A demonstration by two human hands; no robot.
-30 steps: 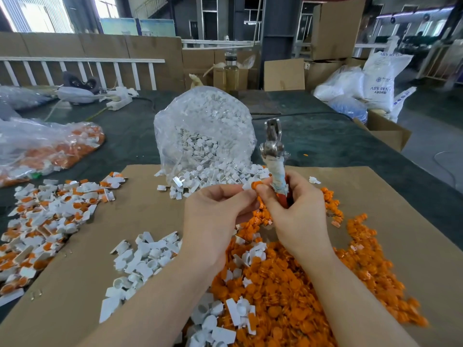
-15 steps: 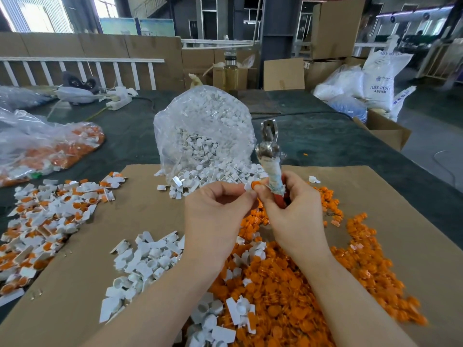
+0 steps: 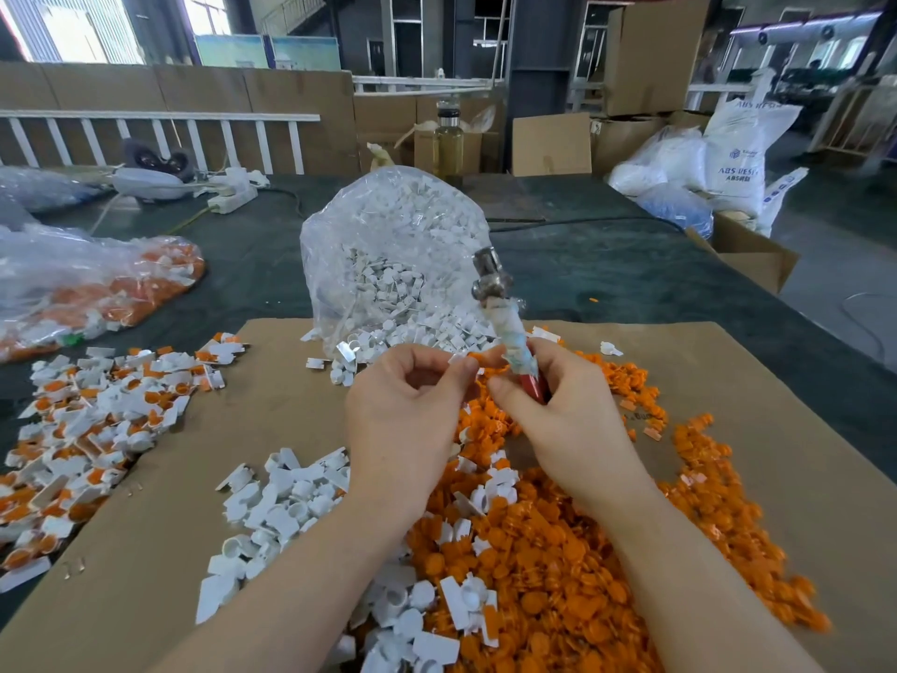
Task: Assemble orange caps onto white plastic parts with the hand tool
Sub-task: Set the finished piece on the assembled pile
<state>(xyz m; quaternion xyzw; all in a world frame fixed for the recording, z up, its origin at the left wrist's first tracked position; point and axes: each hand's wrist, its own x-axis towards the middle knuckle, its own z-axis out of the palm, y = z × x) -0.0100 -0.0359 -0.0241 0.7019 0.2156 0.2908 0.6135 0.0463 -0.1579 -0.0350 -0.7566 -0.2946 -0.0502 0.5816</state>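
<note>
the left hand point(image 3: 405, 420) is pinching a white part point(image 3: 456, 358); the right hand point(image 3: 563, 410) is gripping the hand tool point(image 3: 505, 318) and pinching an orange cap point(image 3: 488, 360). next: seating cap, then pressing.

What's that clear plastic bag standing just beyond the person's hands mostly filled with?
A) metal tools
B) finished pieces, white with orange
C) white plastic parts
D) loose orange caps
C: the clear bag standing past the hands shows only white plastic parts through its film and spilling from its mouth onto the cardboard sheet; the loose orange caps lie in a separate heap nearer the person.
</note>
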